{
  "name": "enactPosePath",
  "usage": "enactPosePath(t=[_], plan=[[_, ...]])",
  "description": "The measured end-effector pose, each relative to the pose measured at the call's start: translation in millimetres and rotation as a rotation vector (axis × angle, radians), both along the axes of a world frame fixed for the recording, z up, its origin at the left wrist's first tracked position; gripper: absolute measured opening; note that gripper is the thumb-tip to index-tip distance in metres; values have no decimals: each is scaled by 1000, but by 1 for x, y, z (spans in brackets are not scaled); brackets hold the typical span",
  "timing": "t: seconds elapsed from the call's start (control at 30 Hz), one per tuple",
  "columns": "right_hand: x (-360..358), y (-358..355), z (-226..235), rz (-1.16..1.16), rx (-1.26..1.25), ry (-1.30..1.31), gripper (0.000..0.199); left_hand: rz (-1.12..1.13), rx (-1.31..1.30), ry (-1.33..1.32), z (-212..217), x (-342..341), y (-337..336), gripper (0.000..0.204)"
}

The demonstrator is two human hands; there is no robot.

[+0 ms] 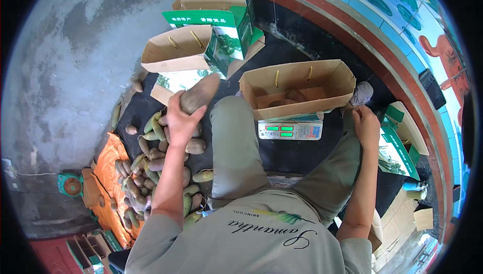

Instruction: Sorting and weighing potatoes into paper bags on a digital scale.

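My left hand [182,125] is closed round a large, long brownish radish [202,93], raised above a pile of loose radishes [138,186] on my left. The held radish is slightly blurred. Beside my right knee is my right hand [367,125], its fingers curled together; whether anything is in them is hidden. In front of me an open brown cardboard box [297,109] with yellow cord handles stands on a digital scale [290,129] with lit green displays. One or more brownish radishes [295,95] lie inside the box, partly in shade.
Another open carton [173,48] stands ahead to the left, with green-and-white boxes [231,30] behind it. A further green-and-white box [397,146] leans on my right. Orange cloth [109,166] lies beside the pile. A low red-brown ledge [347,20] curves along the painted wall.
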State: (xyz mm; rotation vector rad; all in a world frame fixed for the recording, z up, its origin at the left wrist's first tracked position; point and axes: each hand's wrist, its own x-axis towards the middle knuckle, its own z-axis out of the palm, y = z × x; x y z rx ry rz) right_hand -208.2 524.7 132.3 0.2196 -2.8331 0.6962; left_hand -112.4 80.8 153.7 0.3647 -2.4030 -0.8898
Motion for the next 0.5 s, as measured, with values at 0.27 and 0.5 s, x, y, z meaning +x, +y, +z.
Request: enactPosePath(t=[0.27, 0.5], plan=[[2, 1, -3, -17, 29, -1, 12, -345, -302, -311, 32, -88, 91, 62], [-1, 1, -6, -8, 42, 29, 12, -431, -406, -488, 2, -128, 121, 59]])
